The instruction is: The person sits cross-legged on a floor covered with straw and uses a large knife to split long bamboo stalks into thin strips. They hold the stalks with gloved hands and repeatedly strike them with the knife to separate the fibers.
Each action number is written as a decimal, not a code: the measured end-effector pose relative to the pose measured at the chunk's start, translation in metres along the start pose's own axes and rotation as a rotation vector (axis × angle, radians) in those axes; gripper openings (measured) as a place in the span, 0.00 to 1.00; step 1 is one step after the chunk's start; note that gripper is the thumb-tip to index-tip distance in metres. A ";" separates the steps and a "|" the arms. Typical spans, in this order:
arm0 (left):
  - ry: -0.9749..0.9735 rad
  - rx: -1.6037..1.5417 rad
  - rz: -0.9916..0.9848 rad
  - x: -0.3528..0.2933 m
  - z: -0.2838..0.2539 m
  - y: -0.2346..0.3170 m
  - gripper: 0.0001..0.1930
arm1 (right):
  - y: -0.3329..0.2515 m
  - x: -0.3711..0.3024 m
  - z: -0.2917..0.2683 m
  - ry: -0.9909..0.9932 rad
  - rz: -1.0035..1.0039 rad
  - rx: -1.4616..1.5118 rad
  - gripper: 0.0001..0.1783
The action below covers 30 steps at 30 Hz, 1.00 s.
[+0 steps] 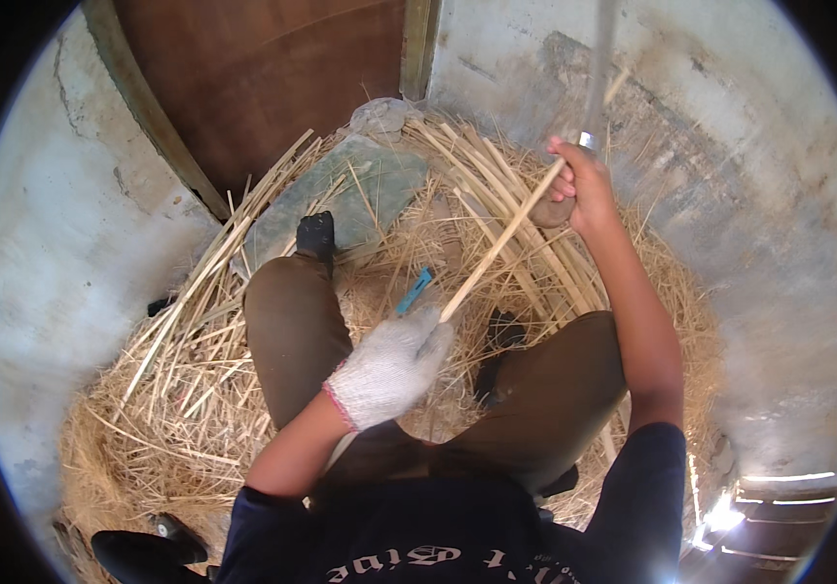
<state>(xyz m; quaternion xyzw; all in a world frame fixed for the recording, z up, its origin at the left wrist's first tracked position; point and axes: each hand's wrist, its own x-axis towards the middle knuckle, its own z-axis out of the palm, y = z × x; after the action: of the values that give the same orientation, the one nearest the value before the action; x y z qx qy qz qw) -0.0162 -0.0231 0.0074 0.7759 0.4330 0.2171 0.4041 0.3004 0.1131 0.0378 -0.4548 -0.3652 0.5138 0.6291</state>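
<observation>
My left hand (394,370), in a white knit glove, is closed on one end of a long pale bamboo strip (496,248). The strip slants up and away to the right, past my bare right hand (579,185). That hand is wrapped round the handle of a knife, whose long blade (600,68) points up and is blurred. A shiny metal collar (587,140) shows where blade meets handle. The strip runs close by my right fingers; whether they touch it I cannot tell. Just beyond my left hand lies a small blue tool (416,290) among the shavings.
Split bamboo strips (526,263) lie in bundles at the right, with more loose strips (214,277) at the left. Shavings (170,419) cover the floor around my bent legs. A greenish slab (341,190) lies before a brown door (263,78). Worn walls (730,195) stand on both sides.
</observation>
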 end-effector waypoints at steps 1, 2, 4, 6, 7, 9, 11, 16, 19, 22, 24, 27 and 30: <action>0.003 -0.005 0.019 0.000 0.001 -0.002 0.14 | -0.003 0.004 -0.013 0.088 -0.025 0.004 0.15; 0.008 -0.007 0.035 0.001 0.001 -0.003 0.14 | -0.005 0.009 -0.022 0.173 -0.049 0.012 0.15; 0.105 0.015 -0.121 0.001 0.000 0.003 0.13 | -0.005 0.012 -0.038 0.224 -0.043 0.004 0.15; 0.180 0.045 -0.156 0.001 -0.002 0.002 0.11 | -0.003 0.007 -0.045 0.235 -0.043 -0.109 0.14; 0.211 0.060 -0.107 0.003 -0.005 -0.001 0.11 | -0.002 0.006 -0.049 0.216 -0.052 -0.225 0.15; 0.244 0.185 0.036 0.004 -0.010 -0.012 0.10 | 0.005 -0.001 -0.046 0.157 -0.031 -0.472 0.14; 0.253 0.395 0.229 0.004 -0.012 -0.025 0.09 | 0.013 -0.007 -0.040 0.064 0.019 -0.743 0.12; 0.391 0.104 -0.064 0.007 -0.017 -0.027 0.11 | 0.031 -0.046 -0.001 -0.253 0.150 -0.990 0.13; 0.405 0.067 -0.182 0.006 -0.021 -0.016 0.12 | 0.027 -0.045 0.002 -0.268 0.057 -1.041 0.14; 0.428 0.091 -0.117 0.005 -0.020 -0.017 0.12 | 0.026 -0.048 0.007 -0.182 0.157 -0.892 0.12; 0.490 0.123 -0.088 0.007 -0.021 -0.024 0.12 | 0.028 -0.050 0.013 -0.249 0.185 -0.891 0.11; 0.478 0.095 -0.140 0.006 -0.021 -0.028 0.12 | 0.028 -0.053 0.016 -0.377 0.226 -0.955 0.11; 0.503 0.122 -0.092 0.009 -0.019 -0.025 0.12 | 0.028 -0.054 0.020 -0.300 0.244 -0.881 0.11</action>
<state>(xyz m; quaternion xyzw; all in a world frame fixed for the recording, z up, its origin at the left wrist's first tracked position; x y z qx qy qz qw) -0.0368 0.0001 -0.0023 0.7000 0.5670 0.3582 0.2455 0.2620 0.0660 0.0181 -0.6385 -0.5787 0.4403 0.2522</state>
